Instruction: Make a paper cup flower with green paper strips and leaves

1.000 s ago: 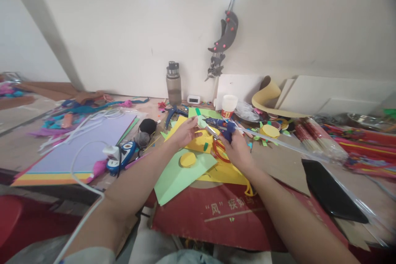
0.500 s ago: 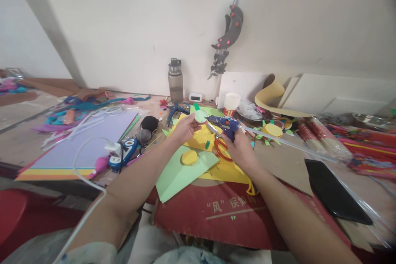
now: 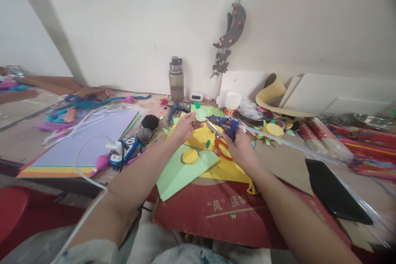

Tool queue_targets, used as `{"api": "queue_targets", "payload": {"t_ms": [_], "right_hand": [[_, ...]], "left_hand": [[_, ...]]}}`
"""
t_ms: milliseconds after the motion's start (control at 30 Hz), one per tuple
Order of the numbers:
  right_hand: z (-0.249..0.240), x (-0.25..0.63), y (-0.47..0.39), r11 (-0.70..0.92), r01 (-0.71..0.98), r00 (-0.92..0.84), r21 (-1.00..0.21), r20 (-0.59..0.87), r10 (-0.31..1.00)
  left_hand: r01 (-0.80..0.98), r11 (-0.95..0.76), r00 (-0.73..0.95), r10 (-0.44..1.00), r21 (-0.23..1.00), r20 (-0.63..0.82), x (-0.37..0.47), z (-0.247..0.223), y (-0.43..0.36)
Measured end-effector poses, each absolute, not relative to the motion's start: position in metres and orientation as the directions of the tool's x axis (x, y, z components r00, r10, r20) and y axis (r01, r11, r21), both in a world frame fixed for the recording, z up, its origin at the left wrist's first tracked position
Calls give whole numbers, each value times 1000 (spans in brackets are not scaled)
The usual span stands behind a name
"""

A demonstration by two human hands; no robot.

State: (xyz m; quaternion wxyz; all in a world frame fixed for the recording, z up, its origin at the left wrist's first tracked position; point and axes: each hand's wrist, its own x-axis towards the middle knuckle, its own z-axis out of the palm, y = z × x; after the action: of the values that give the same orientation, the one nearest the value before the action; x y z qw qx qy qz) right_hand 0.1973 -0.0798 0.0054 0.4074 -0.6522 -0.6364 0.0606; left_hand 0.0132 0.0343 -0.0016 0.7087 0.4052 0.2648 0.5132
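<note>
My left hand [image 3: 187,127] pinches a pale green paper disc [image 3: 202,114] with a small dark green strip [image 3: 197,105] at its top edge. In my right hand [image 3: 240,145] is a blue glue gun [image 3: 229,126], its nozzle close to the disc's right edge; I cannot tell if they touch. A long clear glue stick [image 3: 278,141] sticks out of the gun's back. Just below the gun lie scissors with red handles [image 3: 223,150], partly hidden by my right hand. Under my hands are yellow paper [image 3: 229,171] and light green paper [image 3: 173,177], with a yellow disc [image 3: 189,156] on the green sheet.
A water bottle [image 3: 176,80], small white clock [image 3: 196,96] and paper cup [image 3: 232,103] stand at the back. To the left are a blue power strip [image 3: 123,152] with a white cable and coloured sheets [image 3: 77,144]. A black tray-like object [image 3: 335,192] lies right.
The view has shifted very slightly. Both hands hold the disc and the glue gun in nearly the same place as before.
</note>
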Motion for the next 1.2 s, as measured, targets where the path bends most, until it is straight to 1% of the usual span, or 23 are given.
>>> {"api": "queue_targets", "payload": {"t_ms": [100,267,433,667,867,1000,1200], "right_hand": [[6,197,-80,155,775,180,-613,449,875],[4,198,-80,165,779,170,-605,456,874],[3,198,-79,185,779,166,-599,482,860],[5,197,-81,167,772,179,-614,462,869],[4,198,-81,133,773,197,-621,434,879],[4,197,-81,123,776,199,-619,425,883],[3,197,-81,150,770,194,-620,452,871]], "left_hand": [[-501,137,343,938,855,50,12,-1,33],[-412,99,330,943,906,47,13,-1,32],[-406,54,324,942,912,88,17,0,30],[-313,9,308,947,950,93,16,-3,32],[-219,-54,217,971,974,102,13,-5,34],[-217,-106,159,977,970,142,13,-7,36],[-194,-272,147,942,942,302,15,-7,35]]}}
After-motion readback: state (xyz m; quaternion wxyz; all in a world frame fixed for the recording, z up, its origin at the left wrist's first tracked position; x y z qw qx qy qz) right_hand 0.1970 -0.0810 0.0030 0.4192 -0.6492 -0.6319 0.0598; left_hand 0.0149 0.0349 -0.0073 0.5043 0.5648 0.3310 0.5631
